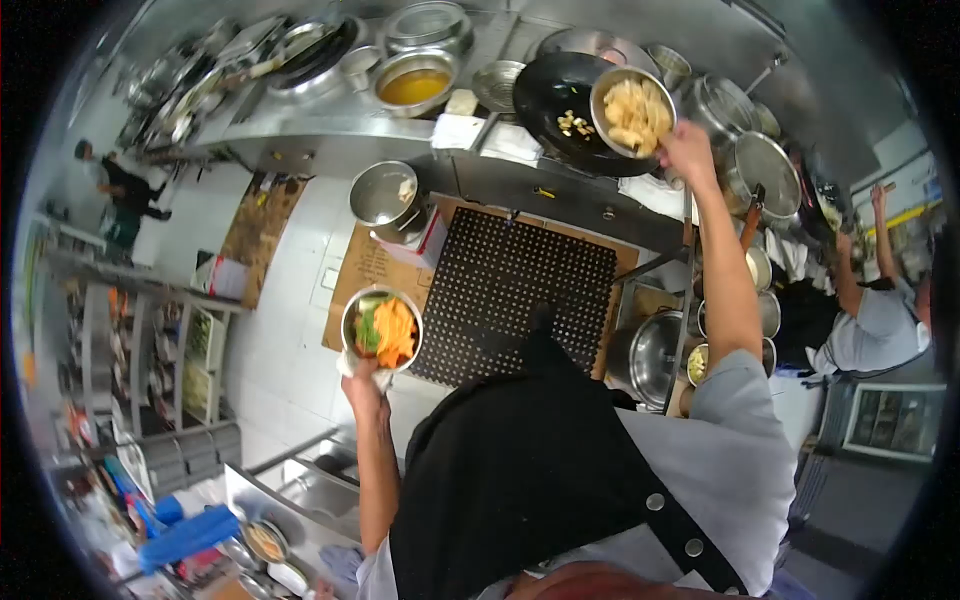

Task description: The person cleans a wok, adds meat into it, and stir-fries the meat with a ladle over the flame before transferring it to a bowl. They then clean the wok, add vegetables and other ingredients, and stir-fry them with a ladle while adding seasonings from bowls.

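Note:
My left hand (366,392) grips the lower rim of a metal bowl (346,318), with a white cloth (381,377) at the rim. Orange slices (396,330) and green vegetable pieces (366,330) fill that bowl, which is held over the floor. At the stove, my right hand (688,155) is closed on the edge of a second metal bowl (597,108) full of pale yellow chunks (636,115). This bowl is tilted above the right side of a black wok (545,90). Several small light pieces (574,124) lie in the wok.
A pot of amber liquid (414,88) and a strainer (497,86) stand left of the wok. A steel pot (384,196) rests on a box beside the black rubber mat (520,270). Another person (870,320) works at the right; one more (125,185) is far left.

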Demonstrator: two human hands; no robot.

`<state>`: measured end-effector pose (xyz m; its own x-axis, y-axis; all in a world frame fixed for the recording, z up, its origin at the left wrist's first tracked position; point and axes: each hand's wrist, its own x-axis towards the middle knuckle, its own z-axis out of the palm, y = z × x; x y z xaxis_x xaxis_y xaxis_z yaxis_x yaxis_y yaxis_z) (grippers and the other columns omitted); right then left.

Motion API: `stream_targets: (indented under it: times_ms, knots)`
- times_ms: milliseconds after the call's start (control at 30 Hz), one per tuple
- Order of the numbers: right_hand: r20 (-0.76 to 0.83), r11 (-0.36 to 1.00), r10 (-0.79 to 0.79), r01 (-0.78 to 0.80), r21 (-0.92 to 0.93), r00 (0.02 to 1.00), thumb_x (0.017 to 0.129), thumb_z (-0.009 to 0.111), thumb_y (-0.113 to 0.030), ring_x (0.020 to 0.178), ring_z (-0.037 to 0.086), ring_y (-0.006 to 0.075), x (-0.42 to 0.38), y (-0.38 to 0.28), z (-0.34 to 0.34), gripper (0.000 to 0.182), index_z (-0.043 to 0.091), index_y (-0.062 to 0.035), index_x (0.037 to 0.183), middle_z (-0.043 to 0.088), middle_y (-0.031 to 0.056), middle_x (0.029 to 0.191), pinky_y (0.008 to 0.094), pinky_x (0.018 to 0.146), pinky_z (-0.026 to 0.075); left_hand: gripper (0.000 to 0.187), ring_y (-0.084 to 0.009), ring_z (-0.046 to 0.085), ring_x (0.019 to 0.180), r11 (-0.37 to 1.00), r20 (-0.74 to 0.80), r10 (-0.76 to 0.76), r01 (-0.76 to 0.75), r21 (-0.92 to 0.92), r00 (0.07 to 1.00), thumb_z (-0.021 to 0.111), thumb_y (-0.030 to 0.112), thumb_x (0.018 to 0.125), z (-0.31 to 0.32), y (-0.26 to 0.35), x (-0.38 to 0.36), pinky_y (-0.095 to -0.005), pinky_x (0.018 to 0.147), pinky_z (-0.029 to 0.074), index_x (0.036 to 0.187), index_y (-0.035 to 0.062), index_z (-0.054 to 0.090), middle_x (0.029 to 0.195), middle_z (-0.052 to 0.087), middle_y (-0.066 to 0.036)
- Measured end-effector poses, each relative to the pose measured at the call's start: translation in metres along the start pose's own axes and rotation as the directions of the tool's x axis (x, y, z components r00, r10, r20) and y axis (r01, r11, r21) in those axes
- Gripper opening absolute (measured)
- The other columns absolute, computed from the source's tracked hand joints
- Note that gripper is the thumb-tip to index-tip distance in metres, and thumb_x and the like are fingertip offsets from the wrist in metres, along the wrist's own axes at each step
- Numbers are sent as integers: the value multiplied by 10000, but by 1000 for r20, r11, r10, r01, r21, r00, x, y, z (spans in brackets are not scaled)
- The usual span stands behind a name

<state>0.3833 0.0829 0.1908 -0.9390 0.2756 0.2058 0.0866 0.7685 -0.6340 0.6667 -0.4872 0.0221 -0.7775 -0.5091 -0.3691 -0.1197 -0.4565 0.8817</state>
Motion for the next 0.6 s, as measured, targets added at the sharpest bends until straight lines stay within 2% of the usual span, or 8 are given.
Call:
stream_targets:
  times_ms: [33, 100, 233, 300, 433, 467, 500, 600]
  knots:
    - [-86, 982, -136, 123, -145, 987, 879, 609, -106, 791, 712, 353, 26, 17, 1, 140, 686, 10, 865, 731, 195, 871, 464, 725, 567, 509, -221, 643, 1001, 997, 54, 18, -22, 74, 998, 559, -37, 780, 38, 9, 18, -336, 867, 536, 1288, -58, 574, 1169, 639, -118]
    - [-244, 781, -587, 460, -423, 772, 875, 595, -117, 889, 683, 436, 77, 60, 23, 150, 692, -17, 929, 699, 207, 1143, 501, 848, 543, 523, -224, 641, 1053, 980, 201, 164, -183, 81, 966, 551, -46, 792, 132, 17, 50, -341, 906, 525, 1315, -60, 567, 1221, 642, -125]
    - [-186, 809, -513, 400, -431, 838, 876, 592, -132, 909, 699, 430, 137, 84, 49, 165, 683, -21, 956, 601, 225, 1341, 516, 840, 557, 480, -200, 640, 1051, 892, 345, 249, -354, 282, 905, 611, -27, 789, 300, 25, 95, -329, 933, 503, 1269, -32, 606, 1177, 674, -95]
    - [-145, 837, -437, 342, -427, 888, 863, 608, -132, 906, 703, 439, 167, 93, 55, 175, 683, -35, 988, 556, 228, 1403, 516, 834, 572, 408, -256, 681, 998, 720, 471, 428, -606, 339, 772, 658, -10, 770, 363, 15, 131, -358, 901, 525, 1175, -36, 615, 1116, 703, -161]
    - [-261, 870, -452, 357, -340, 853, 837, 665, -114, 836, 693, 414, 199, 97, 46, 88, 652, -55, 900, 614, 150, 1323, 502, 748, 583, 376, -436, 673, 986, 271, 517, 454, -666, 695, 725, 746, 107, 760, 490, 28, 109, -474, 842, 538, 1077, -20, 591, 1071, 676, -282]
    - [-269, 876, -438, 338, -344, 858, 837, 665, -114, 836, 693, 414, 201, 93, 38, 88, 652, -55, 900, 614, 150, 1323, 502, 748, 583, 408, -474, 649, 934, 37, 635, 575, -792, 609, 515, 761, 122, 747, 508, 14, 128, -541, 799, 520, 1073, -9, 554, 1041, 660, -255]
    - [-314, 876, -462, 372, -307, 829, 832, 666, -97, 831, 693, 408, 197, 87, 28, 75, 634, -49, 879, 613, 147, 1322, 500, 736, 583, 453, -465, 646, 873, -64, 684, 517, -774, 630, 514, 761, 98, 725, 530, 17, 122, -544, 764, 522, 1109, 10, 537, 1019, 625, -216]
    - [-351, 877, -477, 409, -252, 806, 823, 667, -68, 825, 694, 396, 177, 99, 10, 75, 606, -42, 856, 608, 141, 1321, 493, 716, 583, 476, -380, 644, 887, -300, 822, 506, -841, 451, 261, 728, 43, 689, 571, 11, 136, -474, 719, 552, 1134, 41, 558, 1005, 581, -148]
